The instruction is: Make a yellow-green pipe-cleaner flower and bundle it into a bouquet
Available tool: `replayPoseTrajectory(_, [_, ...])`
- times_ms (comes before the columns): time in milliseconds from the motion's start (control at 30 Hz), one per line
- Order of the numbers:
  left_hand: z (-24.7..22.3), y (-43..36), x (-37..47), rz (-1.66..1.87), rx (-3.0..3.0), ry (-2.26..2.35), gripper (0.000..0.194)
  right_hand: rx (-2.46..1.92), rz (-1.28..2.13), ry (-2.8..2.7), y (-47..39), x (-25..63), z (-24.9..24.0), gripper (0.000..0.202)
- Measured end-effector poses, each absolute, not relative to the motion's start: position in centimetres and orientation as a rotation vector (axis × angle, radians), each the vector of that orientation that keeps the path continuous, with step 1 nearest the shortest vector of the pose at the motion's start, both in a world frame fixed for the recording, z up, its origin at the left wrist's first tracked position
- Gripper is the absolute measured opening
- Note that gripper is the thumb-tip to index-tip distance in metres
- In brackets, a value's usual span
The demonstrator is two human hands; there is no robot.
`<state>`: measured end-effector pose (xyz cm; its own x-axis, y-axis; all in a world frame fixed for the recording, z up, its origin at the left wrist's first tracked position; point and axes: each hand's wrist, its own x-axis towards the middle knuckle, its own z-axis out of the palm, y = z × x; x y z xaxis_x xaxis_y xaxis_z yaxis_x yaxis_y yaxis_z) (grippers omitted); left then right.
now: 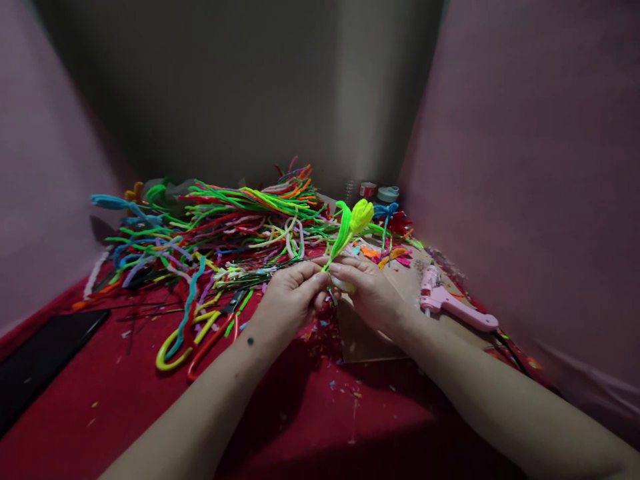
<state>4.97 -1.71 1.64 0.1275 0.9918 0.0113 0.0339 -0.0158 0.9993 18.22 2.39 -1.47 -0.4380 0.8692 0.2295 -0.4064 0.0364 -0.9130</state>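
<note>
Both hands meet at the middle of the view on a pipe-cleaner tulip (361,216) with a yellow bloom and a bright green leaf (343,230). The flower points up and slightly right. My left hand (295,293) pinches the stem low down, fingers closed. My right hand (365,283) closes on the same stem just below the leaf. A pale rounded thing (343,285), perhaps a roll of tape, shows under the right fingers; I cannot make it out surely. The lower stem is mostly hidden by the fingers.
Loose pipe cleaners (240,213) in many colours heap up behind. Scissors (210,327) with yellow and red handles lie left, near a black phone-like slab (45,360). A pink glue gun (457,307) rests on cardboard (370,340) at right. Fuzz scraps dot the red cloth (150,413).
</note>
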Motion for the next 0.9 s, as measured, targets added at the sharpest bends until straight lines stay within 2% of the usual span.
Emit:
replayPoseTrajectory(533, [0.6, -0.9, 3.7, 0.920, 0.933, 0.559, 0.015, -0.359, 1.667, -1.360, 2.6, 18.7, -1.2, 0.021])
replayPoseTrajectory(733, [1.3, -1.5, 4.1, 0.973, 1.025, 0.710, 0.012, -0.363, 1.561, -1.366, 2.5, 18.6, -1.3, 0.018])
replayPoseTrajectory(900, [1.4, -1.9, 5.0, 1.120, 1.466, 1.075, 0.017, -0.446, 1.490, -1.308, 2.2, 18.6, -1.1, 0.017])
